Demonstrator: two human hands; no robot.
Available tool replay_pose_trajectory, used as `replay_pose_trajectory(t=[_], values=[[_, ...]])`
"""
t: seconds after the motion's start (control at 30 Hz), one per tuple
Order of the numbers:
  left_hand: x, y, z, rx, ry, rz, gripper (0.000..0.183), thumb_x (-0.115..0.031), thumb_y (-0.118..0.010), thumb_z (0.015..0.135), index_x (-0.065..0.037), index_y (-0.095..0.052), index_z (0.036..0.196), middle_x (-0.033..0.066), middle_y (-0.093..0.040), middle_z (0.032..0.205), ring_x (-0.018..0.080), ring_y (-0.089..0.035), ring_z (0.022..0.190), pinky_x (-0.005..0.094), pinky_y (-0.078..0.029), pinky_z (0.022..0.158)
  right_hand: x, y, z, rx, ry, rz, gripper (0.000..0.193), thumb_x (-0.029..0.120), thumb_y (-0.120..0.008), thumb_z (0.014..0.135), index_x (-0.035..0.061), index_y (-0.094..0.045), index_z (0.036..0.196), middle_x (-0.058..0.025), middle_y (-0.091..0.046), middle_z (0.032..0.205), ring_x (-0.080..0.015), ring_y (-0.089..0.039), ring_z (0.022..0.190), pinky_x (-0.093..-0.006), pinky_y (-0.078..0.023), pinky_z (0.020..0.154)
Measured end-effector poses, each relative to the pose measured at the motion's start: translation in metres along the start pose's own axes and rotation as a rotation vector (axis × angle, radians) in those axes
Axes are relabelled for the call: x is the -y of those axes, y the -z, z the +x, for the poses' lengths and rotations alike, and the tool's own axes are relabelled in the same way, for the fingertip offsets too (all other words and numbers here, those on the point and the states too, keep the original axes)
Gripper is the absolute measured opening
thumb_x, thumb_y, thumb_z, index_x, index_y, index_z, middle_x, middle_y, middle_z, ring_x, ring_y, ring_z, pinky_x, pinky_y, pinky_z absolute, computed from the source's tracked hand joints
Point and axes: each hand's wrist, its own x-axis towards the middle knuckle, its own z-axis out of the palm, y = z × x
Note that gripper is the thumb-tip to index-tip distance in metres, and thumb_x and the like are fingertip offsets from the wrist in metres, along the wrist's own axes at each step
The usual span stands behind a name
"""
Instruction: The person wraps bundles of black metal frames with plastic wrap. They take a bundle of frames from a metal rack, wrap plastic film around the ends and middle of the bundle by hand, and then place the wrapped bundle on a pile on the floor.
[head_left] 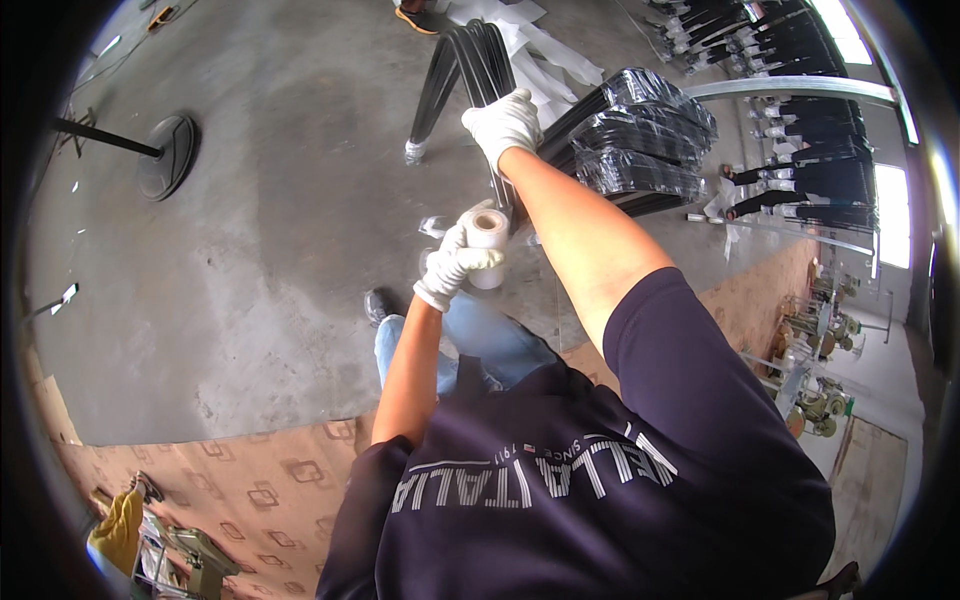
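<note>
Gloved fingers (pixel 470 258) of the left hand (pixel 450 268) are curled around a stretch-film roll (pixel 488 240), held beside the black metal frame (pixel 470 60) gripped by the right hand (pixel 505 122). Wrapping appears in progress; steady film tension would be needed. Wrapped frames (pixel 640 140) lie beyond.

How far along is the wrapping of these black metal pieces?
Done: a stack of black pieces already in clear film lies on the floor. In hand: the right hand grips a bundle of black bars while the left hand holds a film roll beside it. Left: the bundle's upper part looks bare.
</note>
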Motion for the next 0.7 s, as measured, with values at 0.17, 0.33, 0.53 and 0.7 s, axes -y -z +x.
replay_pose_trajectory(t=[0.17,0.33,0.53,0.7], values=[[-0.032,0.006,-0.007,0.006,0.178,-0.019,0.059,-0.018,-0.071,0.056,-0.003,-0.056,0.111,0.0060,-0.061,0.092,0.0159,-0.058,0.084,0.0287,-0.046,0.077,0.010,-0.003,-0.013,0.125,0.048,0.050,0.076,0.030,-0.072,0.057,-0.0049,-0.038,0.116,-0.0223,-0.058,0.106,-0.0323,-0.060,0.096,-0.0373,-0.047,0.086],[-0.040,0.013,-0.011,-0.021,0.182,0.067,0.059,-0.021,-0.071,0.055,0.000,-0.056,0.108,0.0071,-0.062,0.092,0.0170,-0.058,0.083,0.0294,-0.047,0.076,0.010,-0.003,-0.009,0.274,0.053,0.027,0.091,0.032,-0.072,0.059,-0.0050,-0.025,0.127,-0.0214,-0.057,0.109,-0.0311,-0.061,0.097,-0.0361,-0.047,0.086],[-0.029,-0.003,0.006,-0.320,0.077,0.135,0.056,-0.019,-0.071,0.057,0.001,-0.056,0.107,0.0071,-0.061,0.086,0.0180,-0.059,0.075,0.0301,-0.048,0.072,0.008,0.018,0.014,0.400,0.018,0.149,0.092,0.029,-0.075,0.058,-0.0019,-0.025,0.129,-0.0195,-0.053,0.116,-0.0294,-0.056,0.105,-0.0348,-0.048,0.087],[-0.051,-0.001,0.002,-0.259,0.102,0.113,0.054,-0.014,-0.067,0.058,0.001,-0.055,0.108,0.0060,-0.061,0.085,0.0167,-0.058,0.073,0.0284,-0.048,0.069,0.014,0.024,0.016,0.417,-0.071,0.200,0.089,0.021,-0.077,0.060,-0.0018,-0.024,0.127,-0.0168,-0.044,0.118,-0.0274,-0.056,0.103,-0.0358,-0.048,0.085]])
